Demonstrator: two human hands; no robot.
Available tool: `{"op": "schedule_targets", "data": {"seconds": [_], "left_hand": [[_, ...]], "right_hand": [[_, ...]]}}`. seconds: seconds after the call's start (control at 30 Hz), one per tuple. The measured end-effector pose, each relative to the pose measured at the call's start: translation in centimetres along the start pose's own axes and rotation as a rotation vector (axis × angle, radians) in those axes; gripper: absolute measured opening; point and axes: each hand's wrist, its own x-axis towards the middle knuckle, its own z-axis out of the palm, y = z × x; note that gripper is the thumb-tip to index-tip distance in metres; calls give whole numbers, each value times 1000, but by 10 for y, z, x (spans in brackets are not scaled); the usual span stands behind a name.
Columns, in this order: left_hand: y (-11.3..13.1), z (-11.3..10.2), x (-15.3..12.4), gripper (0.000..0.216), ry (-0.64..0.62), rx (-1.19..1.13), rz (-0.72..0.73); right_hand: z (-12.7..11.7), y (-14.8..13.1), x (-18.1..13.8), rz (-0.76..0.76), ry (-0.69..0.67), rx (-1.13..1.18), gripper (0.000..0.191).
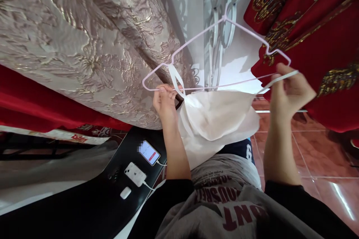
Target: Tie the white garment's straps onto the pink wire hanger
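Note:
A thin pale wire hanger [202, 37] hangs in front of me with a small white strapped garment [215, 115] dangling below it. My left hand [165, 101] is closed on the hanger's lower bar at its left end, beside the garment's left strap [175, 78]. My right hand [291, 91] is pinched round the right strap [280, 79] near the hanger's right shoulder. The strap is pulled taut toward that end.
A beige floral brocade curtain [84, 44] fills the left. Red gold-embroidered cloth [316, 37] hangs at the right. Below left, a black surface [84, 209] bears two phones [149, 152] on cables and a small white case [125, 192]. Red floor tiles [314, 157] lie at the right.

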Motion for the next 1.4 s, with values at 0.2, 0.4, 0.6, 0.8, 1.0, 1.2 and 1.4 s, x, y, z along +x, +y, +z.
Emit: {"op": "schedule_targets", "data": {"seconds": [0.2, 0.4, 0.6, 0.8, 1.0, 1.2, 1.4], "left_hand": [[13, -3, 12, 53, -3, 35, -9], [5, 0, 9, 61, 15, 24, -99], [2, 3, -3, 49, -33, -5, -168], [-2, -3, -22, 38, -31, 22, -187], [37, -10, -33, 30, -101, 269, -199], [96, 13, 2, 44, -126, 129, -133], [87, -18, 43, 38, -43, -10, 121]], "right_hand": [[-15, -1, 47, 42, -157, 13, 19], [9, -49, 65, -41, -430, -103, 22], [20, -54, 39, -252, -42, 33, 28], [55, -39, 0, -206, -805, 12, 27], [59, -30, -19, -145, -710, -67, 23], [50, -45, -31, -167, -781, -18, 27], [44, -50, -32, -193, -818, -32, 33]]}}
